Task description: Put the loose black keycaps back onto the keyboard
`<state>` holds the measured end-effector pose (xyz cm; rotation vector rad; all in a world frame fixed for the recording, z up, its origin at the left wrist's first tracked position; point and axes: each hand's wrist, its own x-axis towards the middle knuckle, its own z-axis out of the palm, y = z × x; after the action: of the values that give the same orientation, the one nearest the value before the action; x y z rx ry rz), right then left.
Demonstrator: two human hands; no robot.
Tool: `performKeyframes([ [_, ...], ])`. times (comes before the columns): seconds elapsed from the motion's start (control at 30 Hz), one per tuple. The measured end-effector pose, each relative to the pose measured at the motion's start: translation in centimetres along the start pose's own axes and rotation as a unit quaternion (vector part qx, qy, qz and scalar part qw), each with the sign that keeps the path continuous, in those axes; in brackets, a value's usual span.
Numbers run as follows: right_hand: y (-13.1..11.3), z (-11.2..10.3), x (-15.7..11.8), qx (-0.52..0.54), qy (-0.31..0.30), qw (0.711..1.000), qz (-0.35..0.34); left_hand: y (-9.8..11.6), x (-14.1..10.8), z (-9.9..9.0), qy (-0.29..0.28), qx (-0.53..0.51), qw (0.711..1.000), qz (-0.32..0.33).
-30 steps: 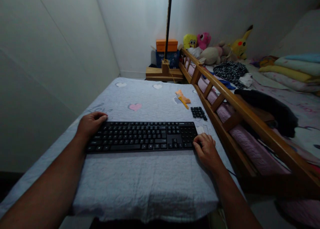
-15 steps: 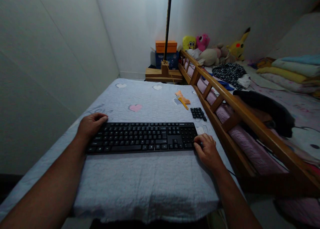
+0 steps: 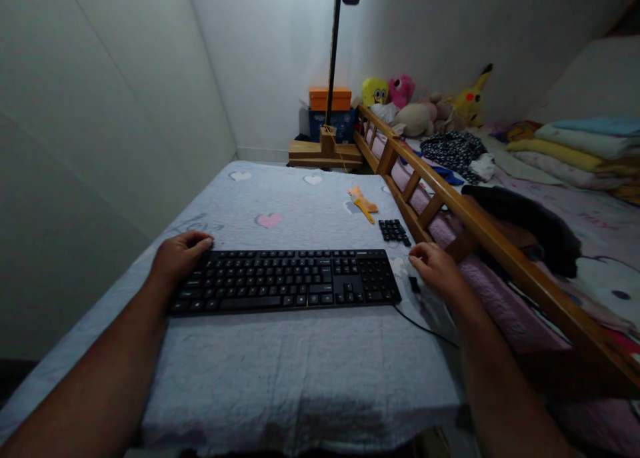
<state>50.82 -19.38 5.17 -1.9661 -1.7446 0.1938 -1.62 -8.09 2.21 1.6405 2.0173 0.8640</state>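
Observation:
A black keyboard (image 3: 270,281) lies flat across the cloth-covered table. My left hand (image 3: 180,257) is closed over its upper left end, thumb and fingers at the corner. The number pad section (image 3: 377,278) at its right end looks bare of keycaps. My right hand (image 3: 434,266) is just right of the keyboard, apart from it, fingers curled together; whether anything is between them is hidden. Just below those fingertips is a small black keycap (image 3: 414,285). Farther back, a cluster of several black keycaps (image 3: 394,231) sits in rows on the cloth.
A yellow-handled brush (image 3: 365,211) and an orange cloth (image 3: 369,202) lie behind the keycaps. The keyboard's cable (image 3: 425,326) runs off to the right. A wooden bed rail (image 3: 450,201) borders the table's right side. A wooden stand (image 3: 327,153) with a pole is at the back.
My right hand has left the keyboard's right end and moved right and slightly away from me. A keycap now shows beneath it. My left hand stays on the keyboard.

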Motion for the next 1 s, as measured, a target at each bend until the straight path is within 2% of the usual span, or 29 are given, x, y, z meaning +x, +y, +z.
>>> performKeyframes([
  [0.1, 1.4, 0.9, 2.7, 0.008, 0.027, 0.994, 0.104, 0.1, 0.0, 0.0, -0.001, 0.003, 1.0, 0.003],
  [0.27, 3.1, 3.2, 4.4, 0.018, 0.068, 0.986, 0.154, -0.1, 0.1, 0.1, 0.002, -0.002, 1.0, 0.012],
  [0.4, 3.7, 4.2, 4.5, 0.026, 0.092, 0.981, 0.167, -0.2, 0.1, 0.1, 0.005, 0.003, 1.0, 0.012],
  [0.53, 3.8, 4.6, 4.7, 0.025, 0.091, 0.981, 0.169, -0.3, 0.2, 0.1, 0.004, 0.003, 1.0, 0.01],
  [1.0, 3.2, 4.5, 4.5, -0.031, 0.108, 0.976, 0.189, -0.7, 0.4, 0.1, -0.002, 0.016, 1.0, 0.013],
])
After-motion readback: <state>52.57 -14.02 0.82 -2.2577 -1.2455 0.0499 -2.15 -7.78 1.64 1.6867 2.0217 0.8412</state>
